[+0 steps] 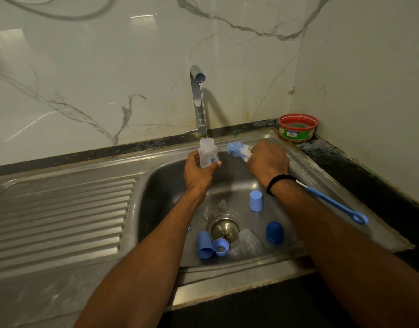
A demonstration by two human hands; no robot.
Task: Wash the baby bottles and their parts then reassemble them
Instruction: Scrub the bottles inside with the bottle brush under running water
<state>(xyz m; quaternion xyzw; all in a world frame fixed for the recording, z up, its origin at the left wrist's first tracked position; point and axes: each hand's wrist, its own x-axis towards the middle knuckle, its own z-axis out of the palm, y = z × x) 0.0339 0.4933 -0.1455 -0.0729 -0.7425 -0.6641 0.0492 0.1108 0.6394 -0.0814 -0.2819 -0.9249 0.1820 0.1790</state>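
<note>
Marble wall behind, steel sink [161, 185] below: the left hand [199, 174] curls round the bottle [207, 153] under the running tap [197, 102], and the right hand [267, 159] grips the brush [239, 151]. Wet plastic could slip into the basin (caps [256, 201] and teats [222, 205] lie there). The red tub [298, 131] reads "EXO"; the bottle's blue mark is illegible.

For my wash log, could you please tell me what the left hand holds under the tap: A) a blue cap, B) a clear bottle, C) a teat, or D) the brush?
B: the left hand grips the clear bottle upright under the stream from the tap, while the right hand holds the brush.
</note>
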